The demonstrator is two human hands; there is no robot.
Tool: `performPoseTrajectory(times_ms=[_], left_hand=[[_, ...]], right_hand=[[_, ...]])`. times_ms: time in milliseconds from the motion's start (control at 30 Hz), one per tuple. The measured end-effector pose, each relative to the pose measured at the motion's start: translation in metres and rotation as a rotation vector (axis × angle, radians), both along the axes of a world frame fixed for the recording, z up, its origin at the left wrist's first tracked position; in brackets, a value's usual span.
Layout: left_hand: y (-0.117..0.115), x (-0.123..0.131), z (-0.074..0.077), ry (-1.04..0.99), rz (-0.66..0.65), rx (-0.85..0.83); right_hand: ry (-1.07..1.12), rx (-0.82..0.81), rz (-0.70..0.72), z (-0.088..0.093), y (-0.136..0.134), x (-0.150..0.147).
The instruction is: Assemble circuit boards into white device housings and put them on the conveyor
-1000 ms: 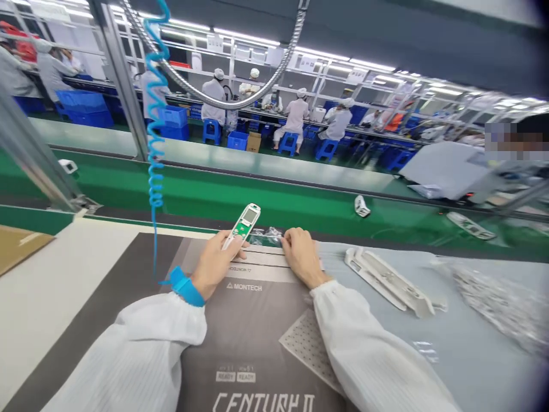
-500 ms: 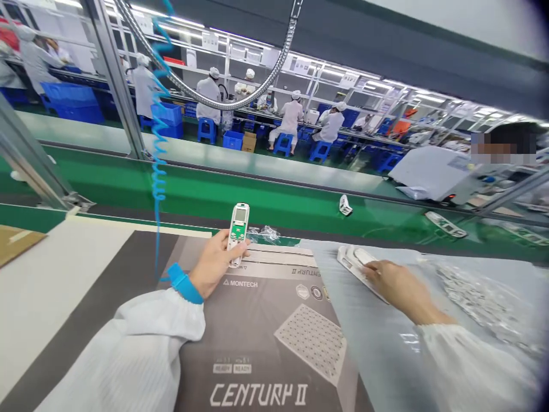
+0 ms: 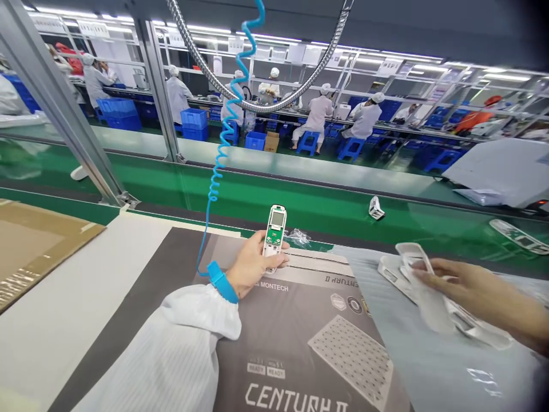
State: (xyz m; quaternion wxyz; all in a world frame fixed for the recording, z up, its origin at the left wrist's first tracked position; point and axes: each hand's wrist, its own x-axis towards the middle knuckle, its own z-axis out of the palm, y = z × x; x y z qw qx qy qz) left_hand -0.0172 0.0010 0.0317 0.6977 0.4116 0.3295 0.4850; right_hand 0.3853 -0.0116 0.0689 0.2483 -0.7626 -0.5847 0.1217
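My left hand (image 3: 257,260), with a blue strap at its wrist, grips a white handheld housing (image 3: 274,234) upright; a small screen and a green circuit board show in it. At the right, my right hand (image 3: 458,283) pinches a white plastic cover (image 3: 429,297) with an oblong opening at its top. More white plastic shells (image 3: 397,277) lie under and beside that cover on the grey foam sheet (image 3: 429,366). Beneath my left hand is a dark printed cardboard box (image 3: 274,326).
A coiled blue cord (image 3: 221,151) hangs down to the wrist strap. Beyond the box runs a green conveyor belt (image 3: 326,200) carrying a small white part (image 3: 376,208) and a white housing (image 3: 517,236). Brown cardboard (image 3: 43,246) lies left. People in white sit farther back.
The view has turned left, so things appear farther right. My right hand has lifted a white cover off the shells, which are now spread out. My left hand still holds the housing.
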Motion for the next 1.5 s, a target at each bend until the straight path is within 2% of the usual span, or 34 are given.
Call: performPoseTrajectory(times_ms=[67, 133, 267, 367, 467, 633, 700, 800, 900, 967, 1033, 1100, 1167, 1267, 1333, 1500], left_hand=[[0.000, 0.001, 0.001, 0.043, 0.005, 0.020], [-0.001, 0.002, 0.001, 0.126, 0.025, 0.041], [-0.001, 0.007, -0.004, 0.427, 0.121, 0.135], [-0.001, 0.008, -0.008, 0.532, 0.133, 0.312], [-0.002, 0.008, -0.010, 0.532, 0.087, 0.396], [-0.006, 0.011, -0.008, 0.522, 0.085, 0.413], [-0.011, 0.015, -0.007, 0.573, 0.098, 0.467], [-0.021, 0.025, -0.007, 0.842, 0.101, 0.578], [-0.029, 0.036, -0.008, 1.162, -0.039, 0.627], [-0.031, 0.040, -0.008, 1.263, -0.120, 0.667], [-0.028, 0.038, -0.008, 1.305, -0.132, 0.691], [-0.022, 0.032, -0.008, 1.332, -0.082, 0.659], [-0.018, 0.025, -0.007, 1.309, 0.054, 0.637], [-0.020, 0.020, -0.006, 1.121, 0.244, 0.703], [-0.025, 0.023, -0.004, 1.013, 0.299, 0.740], [-0.036, 0.035, 0.001, 1.004, 0.347, 0.819]], right_hand=[[0.150, -0.154, 0.123, 0.008, -0.003, -0.042], [0.384, -0.169, 0.204, 0.007, -0.003, -0.094], [0.870, -0.070, 0.300, -0.019, 0.005, -0.188], [1.195, -0.041, 0.423, -0.038, 0.008, -0.225], [1.349, 0.014, 0.365, -0.047, 0.007, -0.235], [1.338, 0.049, 0.365, -0.050, 0.006, -0.232], [1.384, 0.088, 0.324, -0.047, 0.007, -0.234], [1.576, 0.034, 0.220, -0.042, 0.008, -0.236], [1.693, -0.007, 0.172, -0.042, 0.008, -0.234], [1.734, 0.016, 0.154, -0.043, 0.007, -0.229], [1.756, 0.005, 0.168, -0.041, 0.006, -0.223], [1.751, -0.048, 0.229, -0.037, 0.003, -0.221], [1.737, -0.081, 0.322, -0.032, -0.001, -0.224], [1.719, -0.063, 0.426, -0.031, -0.008, -0.237], [1.730, -0.055, 0.430, -0.034, -0.013, -0.247], [1.801, -0.030, 0.326, -0.041, -0.021, -0.255]])
